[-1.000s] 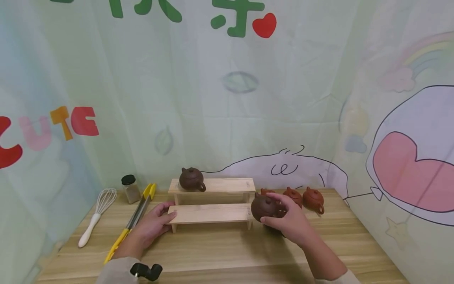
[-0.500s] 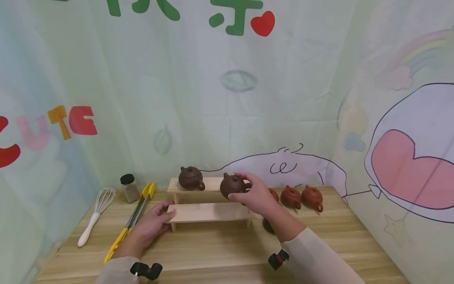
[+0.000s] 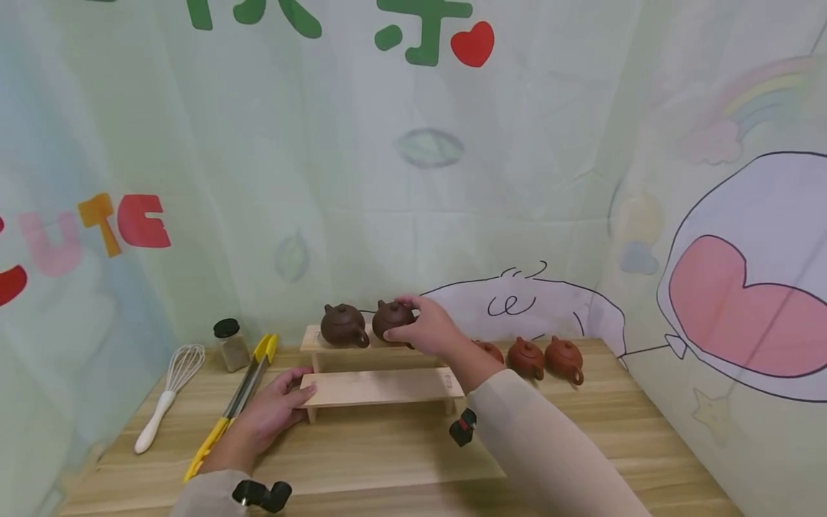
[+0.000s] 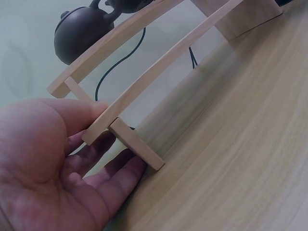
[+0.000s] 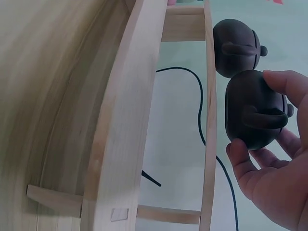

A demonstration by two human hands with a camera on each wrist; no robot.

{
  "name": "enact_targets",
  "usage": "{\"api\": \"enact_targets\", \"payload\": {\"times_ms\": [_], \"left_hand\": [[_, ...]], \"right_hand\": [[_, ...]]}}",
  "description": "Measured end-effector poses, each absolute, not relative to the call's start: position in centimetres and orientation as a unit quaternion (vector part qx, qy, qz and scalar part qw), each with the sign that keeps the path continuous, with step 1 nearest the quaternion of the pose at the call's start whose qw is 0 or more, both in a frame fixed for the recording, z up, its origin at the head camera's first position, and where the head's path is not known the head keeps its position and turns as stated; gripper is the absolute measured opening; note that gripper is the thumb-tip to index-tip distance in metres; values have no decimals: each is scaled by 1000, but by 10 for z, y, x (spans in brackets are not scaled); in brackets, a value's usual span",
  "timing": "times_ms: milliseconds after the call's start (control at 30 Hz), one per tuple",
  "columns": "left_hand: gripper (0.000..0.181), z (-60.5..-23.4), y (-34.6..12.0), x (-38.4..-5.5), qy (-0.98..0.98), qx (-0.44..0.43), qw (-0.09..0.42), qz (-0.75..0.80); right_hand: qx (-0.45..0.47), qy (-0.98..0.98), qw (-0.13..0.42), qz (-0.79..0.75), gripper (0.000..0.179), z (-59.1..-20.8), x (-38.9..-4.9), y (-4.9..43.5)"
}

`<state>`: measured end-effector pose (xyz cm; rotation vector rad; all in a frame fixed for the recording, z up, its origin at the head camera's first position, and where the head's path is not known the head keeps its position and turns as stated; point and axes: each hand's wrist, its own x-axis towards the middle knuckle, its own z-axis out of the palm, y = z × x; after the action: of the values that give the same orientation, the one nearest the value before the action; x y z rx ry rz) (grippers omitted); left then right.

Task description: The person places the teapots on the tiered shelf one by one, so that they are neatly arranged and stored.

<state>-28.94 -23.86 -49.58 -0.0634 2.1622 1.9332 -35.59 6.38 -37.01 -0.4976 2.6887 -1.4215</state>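
Observation:
My right hand (image 3: 431,329) grips a dark brown teapot (image 3: 390,322) by its body, thumb on one side and fingers on the other. In the right wrist view this teapot (image 5: 250,103) is just off the upper board, with a narrow gap below it. A matching dark teapot (image 3: 342,327) sits on the left part of the two-tier wooden stand's upper board (image 3: 310,337). My left hand (image 3: 279,408) holds the left end of the lower board (image 3: 381,388). In the left wrist view, the thumb lies on that board (image 4: 144,79) and the fingers curl beneath, beside the leg.
Red-brown teapots (image 3: 525,357) stand in a row at the right rear, one partly behind my sleeve. At left lie a whisk (image 3: 171,395) and yellow-handled tongs (image 3: 239,402), near a black-lidded jar (image 3: 231,345). A printed curtain (image 3: 362,179) hangs behind the table.
My right hand has carried the dark teapot from right of the stand leftward and up, close to the other one over the upper board. My left hand has stayed on the lower board.

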Motion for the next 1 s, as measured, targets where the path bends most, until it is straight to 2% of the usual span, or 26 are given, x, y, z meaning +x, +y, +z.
{"api": "enact_targets", "payload": {"times_ms": [500, 767, 1000], "left_hand": [[65, -495, -239, -291, 741, -25, 119, 661], [64, -497, -238, -290, 740, -23, 117, 662], [67, -497, -239, -289, 738, -27, 118, 664]], "right_hand": [[-153, 879, 29, -450, 71, -381, -370, 51], [-153, 875, 29, -459, 72, -382, -368, 51], [-129, 873, 15, -469, 79, -382, -356, 61]]}}
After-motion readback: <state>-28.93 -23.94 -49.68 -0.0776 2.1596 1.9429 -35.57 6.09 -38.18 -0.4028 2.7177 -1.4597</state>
